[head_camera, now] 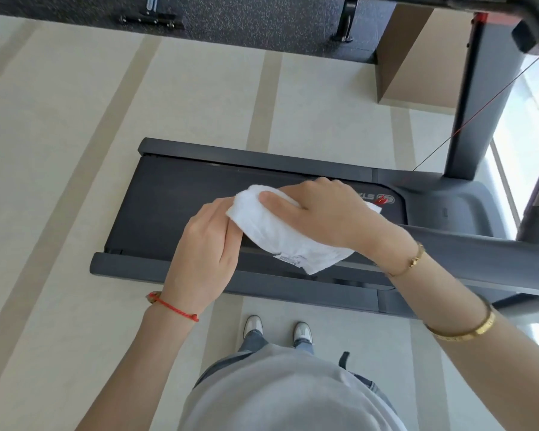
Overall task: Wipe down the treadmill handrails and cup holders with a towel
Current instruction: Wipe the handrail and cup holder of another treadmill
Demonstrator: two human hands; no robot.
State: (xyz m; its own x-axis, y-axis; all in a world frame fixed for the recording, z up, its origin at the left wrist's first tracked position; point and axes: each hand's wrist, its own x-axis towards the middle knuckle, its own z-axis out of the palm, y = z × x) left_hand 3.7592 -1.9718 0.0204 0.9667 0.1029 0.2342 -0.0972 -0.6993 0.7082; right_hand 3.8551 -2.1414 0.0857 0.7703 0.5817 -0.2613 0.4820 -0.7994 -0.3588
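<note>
Towel [285, 236], white and bunched, is held up in both hands above the treadmill [181, 194], with a small printed label showing near its lower edge. The right hand [327, 213] lies over the top of the cloth, thumb stretched along its near side and fingers [324, 181] curled over the far edge, gripping it. The left hand [204, 244] takes the towel's left end; its fingers tuck in under the cloth, apparently pinching it, though their tips are hidden. Below the hands lies the dark running belt between grey side rails, and a grey handrail [479, 247] runs in from the right, under the right wrist. A red cord [173, 306] circles the left wrist and gold bracelets [467, 331] the right forearm. White shoes [277, 329] stand on the pale striped floor [59, 181].
</note>
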